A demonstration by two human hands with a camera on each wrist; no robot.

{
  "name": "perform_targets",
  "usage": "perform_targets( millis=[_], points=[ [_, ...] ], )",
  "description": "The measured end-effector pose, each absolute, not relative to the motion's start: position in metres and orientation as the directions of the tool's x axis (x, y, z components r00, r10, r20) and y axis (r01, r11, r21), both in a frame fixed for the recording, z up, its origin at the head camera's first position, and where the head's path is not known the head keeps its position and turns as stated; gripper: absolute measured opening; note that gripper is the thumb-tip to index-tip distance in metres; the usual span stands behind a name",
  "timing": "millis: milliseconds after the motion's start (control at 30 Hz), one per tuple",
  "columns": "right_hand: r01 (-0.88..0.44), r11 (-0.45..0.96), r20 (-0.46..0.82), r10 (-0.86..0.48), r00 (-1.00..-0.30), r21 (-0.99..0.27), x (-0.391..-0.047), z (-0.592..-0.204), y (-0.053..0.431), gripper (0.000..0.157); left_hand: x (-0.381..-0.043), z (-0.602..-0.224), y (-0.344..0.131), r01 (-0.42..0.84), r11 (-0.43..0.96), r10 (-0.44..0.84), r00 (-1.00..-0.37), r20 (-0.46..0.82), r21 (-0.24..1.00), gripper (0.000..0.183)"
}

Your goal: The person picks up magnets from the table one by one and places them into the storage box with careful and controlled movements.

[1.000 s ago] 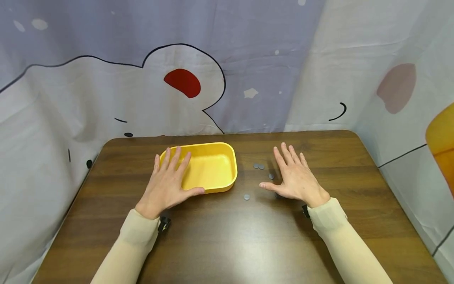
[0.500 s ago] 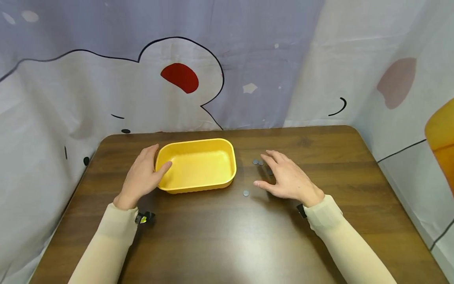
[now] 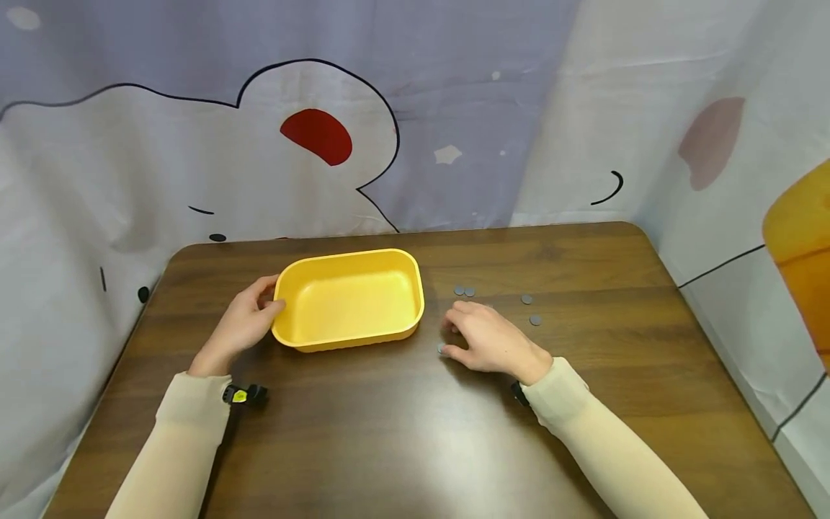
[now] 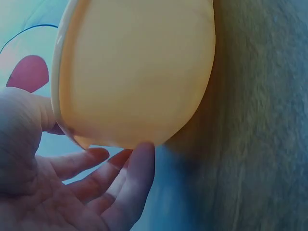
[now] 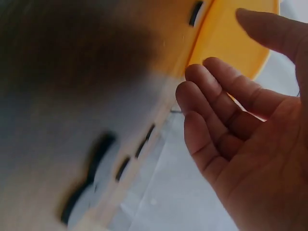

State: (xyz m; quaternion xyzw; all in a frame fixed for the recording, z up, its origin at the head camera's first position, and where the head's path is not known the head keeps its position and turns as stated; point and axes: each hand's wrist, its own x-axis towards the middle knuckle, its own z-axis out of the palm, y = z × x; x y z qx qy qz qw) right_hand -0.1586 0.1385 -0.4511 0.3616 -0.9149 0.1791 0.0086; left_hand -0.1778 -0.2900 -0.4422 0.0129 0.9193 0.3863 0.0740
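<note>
The left end of a yellow plastic tray (image 3: 353,303) is held by my left hand (image 3: 240,324), thumb at the rim and fingers against the outer wall. Close up in the left wrist view, fingertips (image 4: 144,149) touch the tray's wall (image 4: 139,72). My right hand (image 3: 489,339) hovers low over the table, to the right of the tray, fingers bent and thumb apart from them. By its thumb lies a small grey disc (image 3: 441,349), partly covered. The right wrist view shows the right hand (image 5: 255,130) holding nothing, with a disc (image 5: 196,13) beyond its fingers.
Beyond the right hand, two grey discs (image 3: 464,291) lie side by side. To its right are another disc (image 3: 527,299) and one nearer disc (image 3: 534,321). The brown wooden table (image 3: 363,440) ends at a patterned curtain (image 3: 454,108).
My left hand has gone from over the tray to its left end and now holds it. My right hand has moved left and lower, fingers more bent, uncovering discs on the right.
</note>
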Motion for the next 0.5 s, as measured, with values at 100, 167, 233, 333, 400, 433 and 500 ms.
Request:
perform_targets(
  millis=[100, 167, 233, 333, 400, 433, 500],
  points=[
    [-0.653, 0.686, 0.116, -0.656, -0.746, -0.322, -0.156, -0.453, 0.130, 0.022, -0.174, -0.443, -0.294, -0.056, 0.676, 0.079, -0.986, -0.148, 0.735, 0.059],
    [-0.639, 0.699, 0.098, -0.646, -0.757, -0.320, -0.155, -0.453, 0.127, 0.021, -0.171, -0.443, -0.296, -0.072, 0.651, 0.089, -0.981, -0.170, 0.756, 0.058],
    [-0.616, 0.716, 0.078, -0.629, -0.773, -0.329, -0.153, -0.453, 0.125, 0.022, -0.169, -0.443, -0.298, -0.087, 0.619, 0.105, -0.976, -0.192, 0.780, 0.056],
    [-0.579, 0.734, 0.044, -0.606, -0.795, -0.355, -0.151, -0.452, 0.125, 0.021, -0.167, -0.444, -0.301, -0.098, 0.584, 0.136, -0.967, -0.216, 0.806, 0.055],
    [-0.562, 0.738, 0.029, -0.596, -0.802, -0.373, -0.150, -0.451, 0.125, 0.021, -0.165, -0.444, -0.302, -0.101, 0.576, 0.155, -0.961, -0.229, 0.811, 0.056],
    [-0.557, 0.739, 0.024, -0.594, -0.804, -0.380, -0.149, -0.451, 0.125, 0.020, -0.164, -0.444, -0.303, -0.099, 0.577, 0.165, -0.958, -0.234, 0.811, 0.056],
    [-0.550, 0.738, 0.019, -0.591, -0.806, -0.391, -0.148, -0.451, 0.126, 0.019, -0.161, -0.443, -0.305, -0.090, 0.576, 0.194, -0.950, -0.243, 0.812, 0.056]
  ],
)
